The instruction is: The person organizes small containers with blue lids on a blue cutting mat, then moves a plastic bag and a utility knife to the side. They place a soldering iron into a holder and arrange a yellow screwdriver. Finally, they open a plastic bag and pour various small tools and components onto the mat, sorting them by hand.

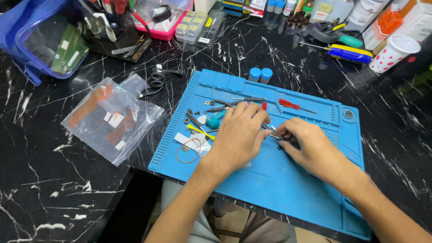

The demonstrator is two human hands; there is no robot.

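Note:
Both my hands rest on a blue work mat (279,189) on a black marble table. My left hand (240,135) lies palm down with curled fingers, touching a small dark part and thin metal tool (273,132) that sit between the two hands. My right hand (308,144) pinches the same small piece from the right side. The piece itself is mostly hidden by my fingers. A red-handled screwdriver (290,105) lies just beyond my hands. Teal tweezers (215,119), a yellow tool (200,131) and several small screws lie to the left of my left hand.
A clear plastic bag (112,119) lies left of the mat. Two blue-capped vials (260,74) stand at the mat's far edge. A blue-yellow screwdriver (348,53), a dotted paper cup (393,53), a blue pouch (40,38), parts boxes and bottles crowd the back.

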